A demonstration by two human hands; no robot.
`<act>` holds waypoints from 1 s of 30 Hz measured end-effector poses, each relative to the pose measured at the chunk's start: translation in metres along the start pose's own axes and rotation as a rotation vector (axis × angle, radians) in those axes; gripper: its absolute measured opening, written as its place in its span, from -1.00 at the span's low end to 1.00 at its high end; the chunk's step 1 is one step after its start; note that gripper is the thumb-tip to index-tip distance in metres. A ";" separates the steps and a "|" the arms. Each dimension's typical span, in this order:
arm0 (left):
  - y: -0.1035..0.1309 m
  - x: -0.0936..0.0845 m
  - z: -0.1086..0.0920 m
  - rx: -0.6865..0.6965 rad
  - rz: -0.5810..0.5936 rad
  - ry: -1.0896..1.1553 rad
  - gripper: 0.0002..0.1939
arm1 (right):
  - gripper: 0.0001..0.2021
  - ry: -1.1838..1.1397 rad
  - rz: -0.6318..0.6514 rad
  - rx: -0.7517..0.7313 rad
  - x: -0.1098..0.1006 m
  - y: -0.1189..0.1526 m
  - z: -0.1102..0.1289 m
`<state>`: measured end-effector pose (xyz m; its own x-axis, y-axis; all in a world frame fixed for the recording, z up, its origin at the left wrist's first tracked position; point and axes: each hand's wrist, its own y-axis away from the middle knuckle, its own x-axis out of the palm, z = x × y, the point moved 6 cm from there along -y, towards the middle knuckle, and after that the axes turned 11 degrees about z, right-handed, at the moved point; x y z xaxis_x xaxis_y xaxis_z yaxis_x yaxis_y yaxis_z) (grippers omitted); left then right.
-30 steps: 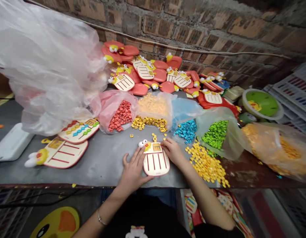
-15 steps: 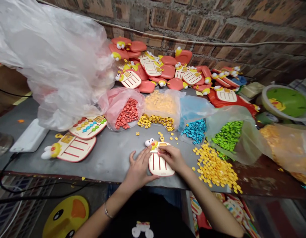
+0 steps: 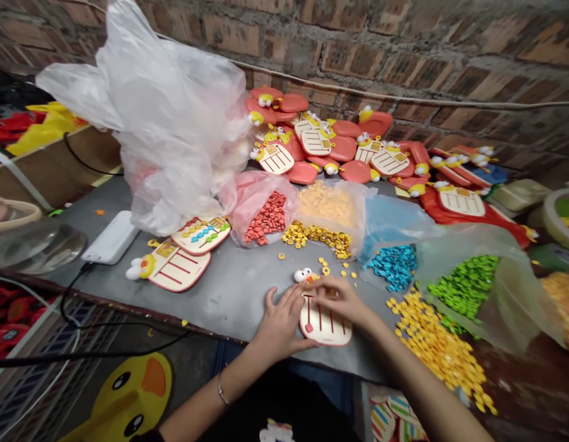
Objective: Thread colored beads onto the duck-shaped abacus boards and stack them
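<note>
Gripping slotted board [image 3: 329, 327] w/ L hand [image 3: 277, 325] — R hand [image 3: 343, 298] over top end, can't tell if holding.

Right hand [image 3: 343, 298] covers board's [image 3: 329, 326] upper part; pinched piece, if any, hidden. Basin [image 3: 552, 220] cut off, right edge.

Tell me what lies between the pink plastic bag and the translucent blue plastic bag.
In the head view, a translucent whitish plastic bag with small yellow pieces lies between them.
</note>
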<state>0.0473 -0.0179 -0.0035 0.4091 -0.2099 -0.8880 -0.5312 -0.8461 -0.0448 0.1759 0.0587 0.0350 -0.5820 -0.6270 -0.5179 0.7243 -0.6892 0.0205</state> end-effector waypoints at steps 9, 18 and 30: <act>-0.002 0.002 0.001 -0.008 0.022 -0.002 -0.10 | -0.84 0.677 0.038 0.003 0.011 -0.164 0.010; -0.001 0.003 0.001 -0.002 0.041 -0.033 -0.08 | -0.86 0.392 -0.086 -0.168 -0.008 -0.116 0.018; -0.003 -0.001 -0.001 -0.005 0.007 -0.027 -0.16 | -0.84 0.515 -0.285 0.102 -0.033 0.051 -0.031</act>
<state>0.0493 -0.0156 -0.0017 0.3848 -0.2028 -0.9005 -0.5306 -0.8469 -0.0359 0.2430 0.0555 0.0261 -0.4756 -0.1728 -0.8625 0.5114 -0.8521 -0.1113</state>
